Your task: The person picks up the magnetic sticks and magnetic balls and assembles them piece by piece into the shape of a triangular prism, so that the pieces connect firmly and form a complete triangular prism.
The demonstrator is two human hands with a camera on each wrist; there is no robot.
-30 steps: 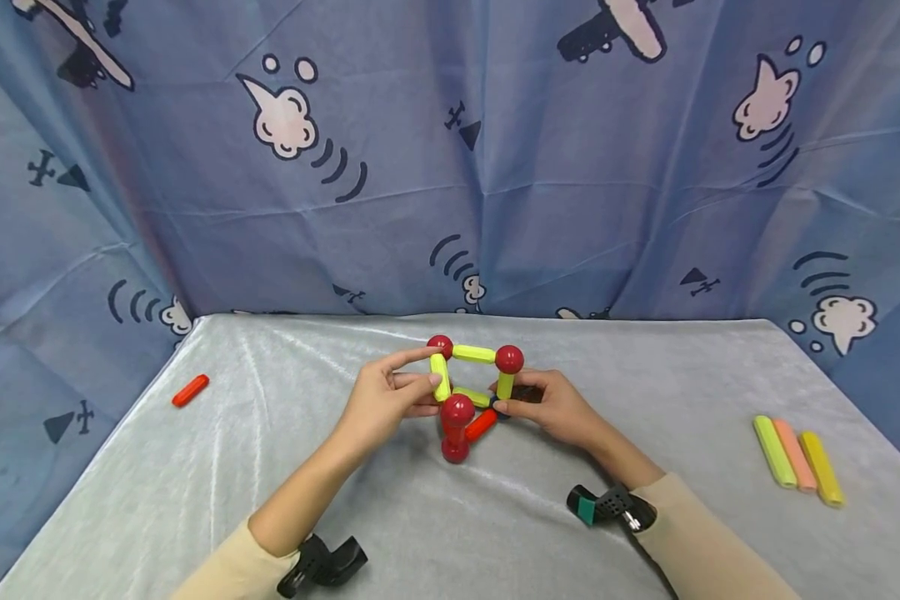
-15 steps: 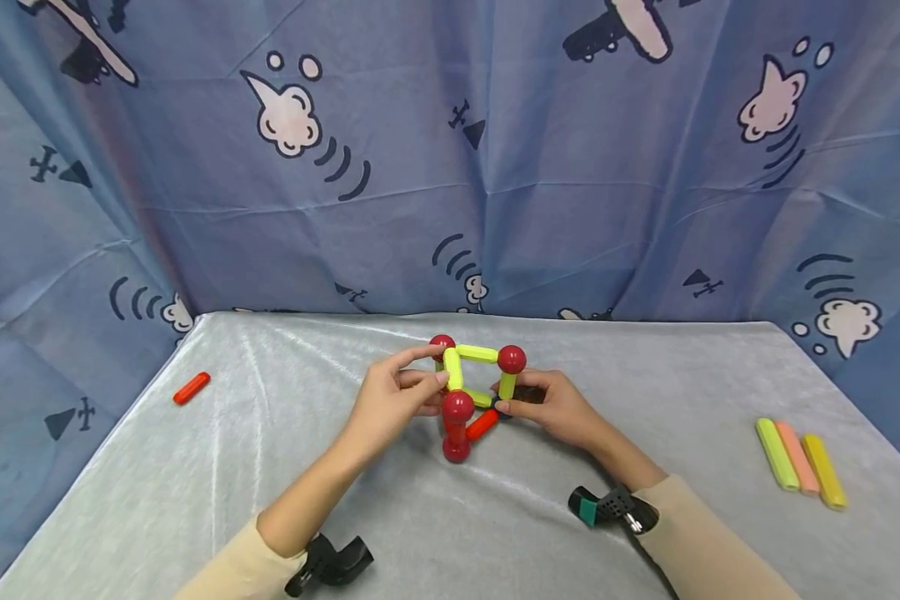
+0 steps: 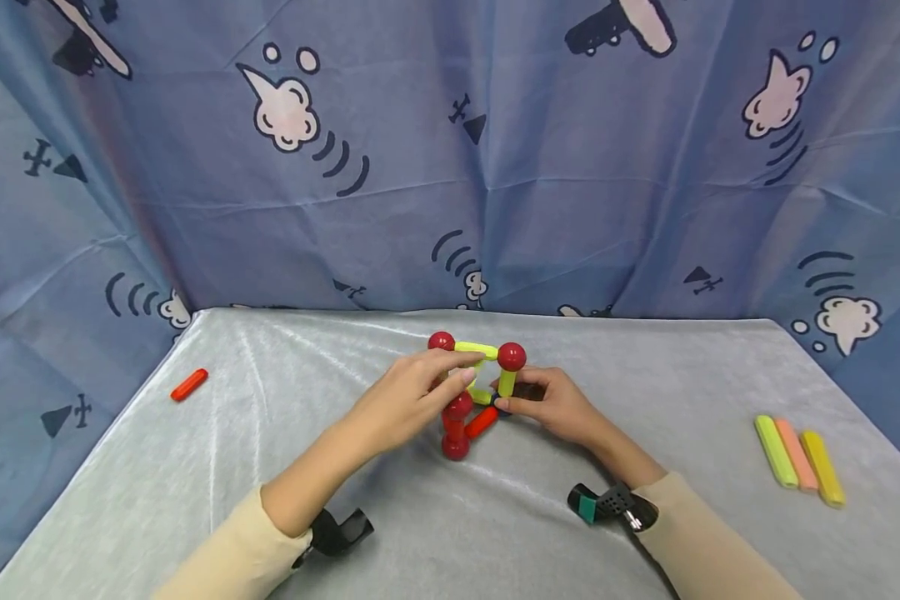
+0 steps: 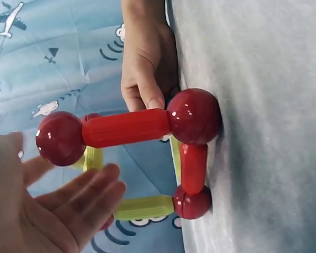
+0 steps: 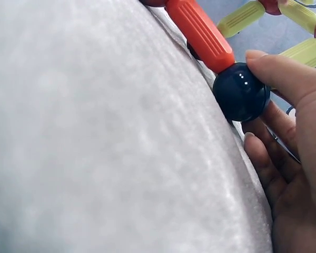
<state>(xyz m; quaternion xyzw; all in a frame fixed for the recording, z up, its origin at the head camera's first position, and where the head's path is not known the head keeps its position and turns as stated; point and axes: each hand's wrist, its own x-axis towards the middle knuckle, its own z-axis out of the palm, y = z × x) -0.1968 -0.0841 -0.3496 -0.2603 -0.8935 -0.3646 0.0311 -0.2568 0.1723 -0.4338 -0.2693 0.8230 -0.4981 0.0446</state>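
A frame of magnetic rods and balls stands on the table, with a red ball at its upper right and a yellow-green rod along the far top. In the left wrist view, a red rod joins two red balls at the near corner. My left hand reaches over that corner with fingers extended and holds nothing; in its wrist view the fingers lie beside the upper red ball. My right hand pinches the dark blue ball at the frame's lower right, where an orange-red rod meets it.
A loose red rod lies on the left of the pale cloth-covered table. On the right, a green rod, a peach rod and a yellow rod lie side by side. A patterned blue curtain hangs behind.
My left hand has let go of the yellow-green rod it held at the frame's near left, which swung toward the near red ball. It has moved right, over the frame. The right hand stays put.
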